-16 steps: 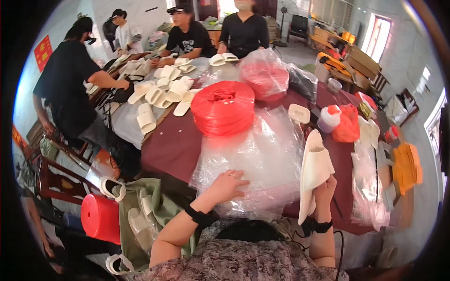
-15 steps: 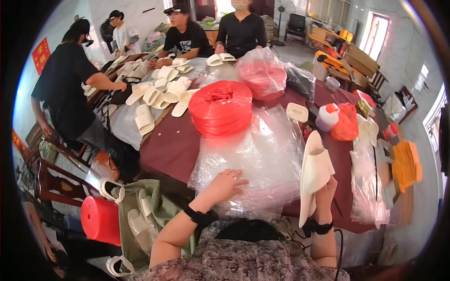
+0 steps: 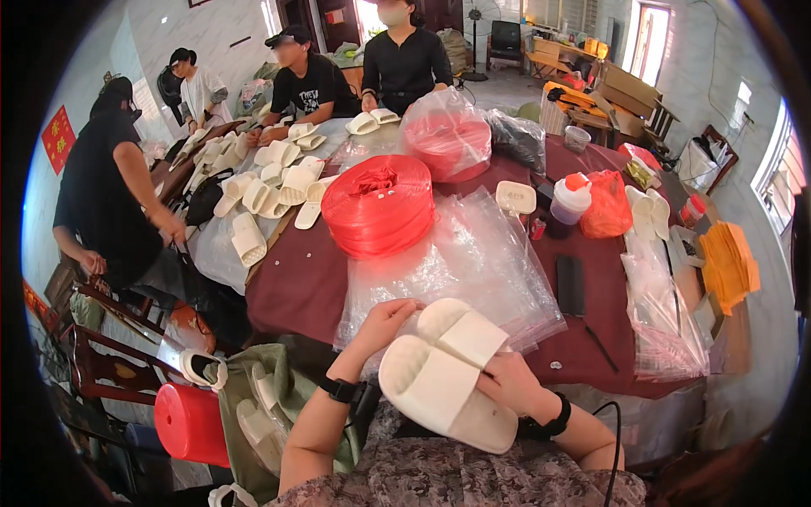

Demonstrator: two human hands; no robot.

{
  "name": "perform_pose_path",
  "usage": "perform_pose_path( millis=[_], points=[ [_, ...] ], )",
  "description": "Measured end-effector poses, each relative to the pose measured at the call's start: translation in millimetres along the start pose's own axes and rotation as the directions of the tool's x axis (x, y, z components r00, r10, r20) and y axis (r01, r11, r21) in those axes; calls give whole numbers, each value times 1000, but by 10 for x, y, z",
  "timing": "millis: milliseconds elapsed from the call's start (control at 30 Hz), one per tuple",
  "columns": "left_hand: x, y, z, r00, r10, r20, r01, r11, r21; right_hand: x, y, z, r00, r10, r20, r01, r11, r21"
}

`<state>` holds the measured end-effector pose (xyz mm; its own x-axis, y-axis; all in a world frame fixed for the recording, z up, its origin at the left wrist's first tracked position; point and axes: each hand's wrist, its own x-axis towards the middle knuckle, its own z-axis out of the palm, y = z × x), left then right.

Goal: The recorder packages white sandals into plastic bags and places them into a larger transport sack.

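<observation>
My right hand (image 3: 514,384) grips a pair of cream slippers by their straps. The nearer slipper (image 3: 422,380) overlaps the farther slipper (image 3: 448,319), soles tilted in front of my chest. My left hand (image 3: 389,328) is closed in a pinch at the near edge of a stack of clear plastic bags (image 3: 473,253), beside the slippers' heel ends; clear film shows at its fingers, partly hidden by the slippers. A large roll of red plastic twine (image 3: 378,211) sits on the far left part of the stack.
On the dark red table (image 3: 291,291) lie a second bagged red roll (image 3: 446,139), a plastic bottle (image 3: 570,201), a black flat object (image 3: 570,286) and more clear bags (image 3: 663,313). Many cream slippers (image 3: 249,238) are heaped far left near several people. A red stool (image 3: 190,422) stands left.
My right hand has brought the slippers from the right to the middle and turned them flat. My left hand has gone from spread on the bags to a pinch. The view has shifted slightly.
</observation>
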<state>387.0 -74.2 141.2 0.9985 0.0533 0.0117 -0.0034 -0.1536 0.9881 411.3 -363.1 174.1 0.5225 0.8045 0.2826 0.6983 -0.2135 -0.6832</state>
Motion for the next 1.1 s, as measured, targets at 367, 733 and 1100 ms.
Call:
perform_pose_path(
  millis=[367,733,1100],
  points=[
    [-410,369,103,951,287,118,-304,787,536,-21,262,180,938,205,-278,-281,922,-267],
    [-371,446,160,887,450,104,-379,581,720,292,68,401,980,112,-163,-162,928,-334],
    [-730,388,638,851,492,182,-416,421,806,298,234,470,964,142,-224,-221,899,-379]
  ],
)
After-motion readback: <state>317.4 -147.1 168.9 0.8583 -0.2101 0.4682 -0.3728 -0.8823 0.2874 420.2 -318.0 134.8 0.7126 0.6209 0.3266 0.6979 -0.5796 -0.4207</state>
